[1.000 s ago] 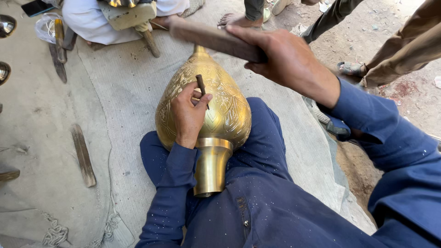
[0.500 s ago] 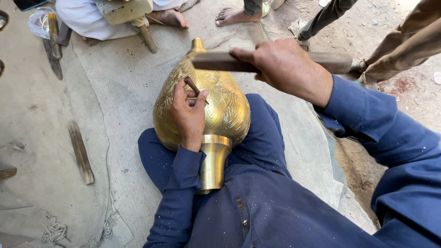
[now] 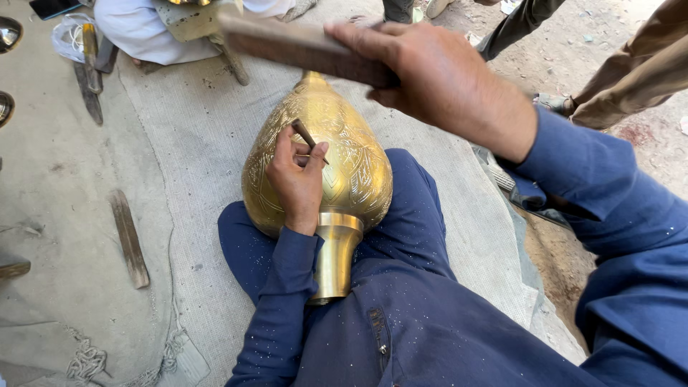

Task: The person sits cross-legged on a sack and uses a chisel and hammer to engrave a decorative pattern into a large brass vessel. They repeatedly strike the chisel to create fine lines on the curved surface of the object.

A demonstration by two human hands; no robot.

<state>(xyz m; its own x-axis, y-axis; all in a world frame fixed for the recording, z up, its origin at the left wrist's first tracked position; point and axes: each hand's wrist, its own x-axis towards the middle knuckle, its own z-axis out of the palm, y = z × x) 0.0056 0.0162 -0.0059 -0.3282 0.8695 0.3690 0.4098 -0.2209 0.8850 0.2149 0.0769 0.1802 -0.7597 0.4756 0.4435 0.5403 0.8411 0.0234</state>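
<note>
A large engraved brass vase (image 3: pixel 355 161) lies across my lap with its neck toward me. My left hand (image 3: pixel 295 179) rests on its belly and pinches a small dark metal chisel (image 3: pixel 307 137), whose tip touches the engraved surface. My right hand (image 3: pixel 448 82) is raised above the vase and grips a flat wooden mallet stick (image 3: pixel 301 49) that points left. Both arms are in dark blue sleeves.
A grey woven mat (image 3: pixel 193 143) covers the ground. A wooden stick (image 3: pixel 129 236) lies at the left. Another seated person in white (image 3: pixel 143 29) works at the top left beside metal tools (image 3: pixel 89 72). Other people's legs (image 3: pixel 631 72) stand at the top right on bare dirt.
My right hand has lifted the wooden stick up and toward the camera after bringing it down near the chisel. The left hand and chisel stay on the vase.
</note>
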